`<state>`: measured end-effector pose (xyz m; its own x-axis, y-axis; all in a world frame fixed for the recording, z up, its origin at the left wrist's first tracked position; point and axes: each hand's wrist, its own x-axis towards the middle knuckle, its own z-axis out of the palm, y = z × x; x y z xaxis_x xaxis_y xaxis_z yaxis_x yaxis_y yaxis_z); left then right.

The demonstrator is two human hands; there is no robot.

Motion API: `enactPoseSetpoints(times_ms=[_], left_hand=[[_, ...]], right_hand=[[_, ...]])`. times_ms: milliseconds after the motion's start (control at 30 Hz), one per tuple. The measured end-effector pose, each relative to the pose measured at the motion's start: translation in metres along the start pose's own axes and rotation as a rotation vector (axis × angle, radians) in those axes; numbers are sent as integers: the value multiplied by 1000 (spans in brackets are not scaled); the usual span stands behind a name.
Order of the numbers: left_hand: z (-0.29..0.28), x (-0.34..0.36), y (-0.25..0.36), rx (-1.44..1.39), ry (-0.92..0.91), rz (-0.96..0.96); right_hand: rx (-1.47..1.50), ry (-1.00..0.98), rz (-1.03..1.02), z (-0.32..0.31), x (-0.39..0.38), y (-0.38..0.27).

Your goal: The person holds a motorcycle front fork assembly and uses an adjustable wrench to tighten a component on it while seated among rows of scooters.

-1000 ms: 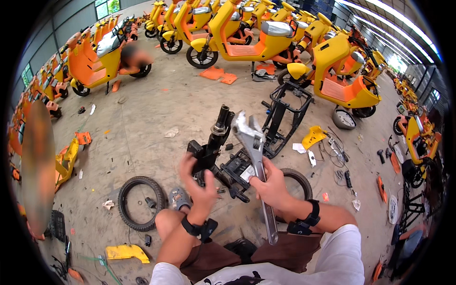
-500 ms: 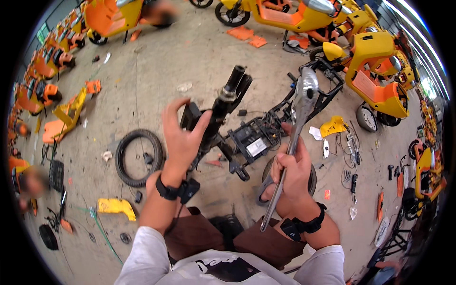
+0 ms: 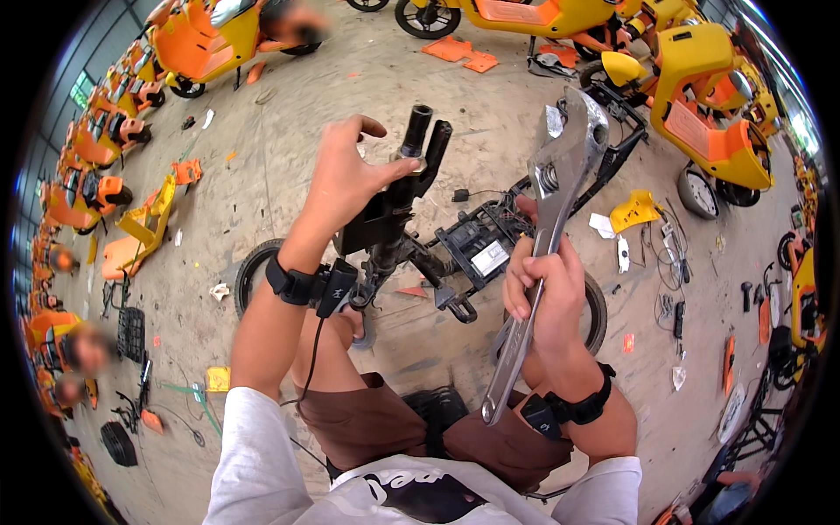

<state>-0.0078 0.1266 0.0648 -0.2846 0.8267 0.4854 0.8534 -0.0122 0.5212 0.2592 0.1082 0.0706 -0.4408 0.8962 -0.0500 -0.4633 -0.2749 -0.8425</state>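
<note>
My right hand (image 3: 558, 289) is closed around the handle of a large silver adjustable wrench (image 3: 573, 162). The wrench stands slanted, its jaw end uppermost. In front of me a stripped black scooter frame (image 3: 455, 302) has its steering tube (image 3: 418, 127) pointing up, with a metal nut low on the tube. My left hand (image 3: 343, 175) curves beside that tube, thumb and fingers apart. Its thumb tip reaches the nut; whether it touches cannot be told. Attached to the frame is a tray of wiring (image 3: 490, 245).
Tyres (image 3: 254, 276) lie around the frame. Yellow and orange scooters (image 3: 709, 105) stand along the sides and far end. Loose panels (image 3: 634, 210), cables (image 3: 672, 254) and a black crate (image 3: 131, 332) litter the concrete floor. Other people are at the left edge and far end.
My left hand has moved up and its thumb has come to the nut. The wrench has turned, showing its jaw more broadly, still in my right hand. The view has shifted slightly.
</note>
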Motion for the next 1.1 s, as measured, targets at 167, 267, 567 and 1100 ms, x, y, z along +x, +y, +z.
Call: enactPoseSetpoints(times_ms=[167,267,567,1100], left_hand=[[-8,11,-3,115,-23,-1],[-11,16,2,21,-116,-34],[-11,27,11,-149,-289,-25],[-17,41,14,-166,-467,-87]], right_hand=[[29,-1,-21,-4,-3,-1],[43,-11,-26,-8,-5,-1],[46,-62,-23,-7,-8,2],[19,-84,0,-6,-13,1]])
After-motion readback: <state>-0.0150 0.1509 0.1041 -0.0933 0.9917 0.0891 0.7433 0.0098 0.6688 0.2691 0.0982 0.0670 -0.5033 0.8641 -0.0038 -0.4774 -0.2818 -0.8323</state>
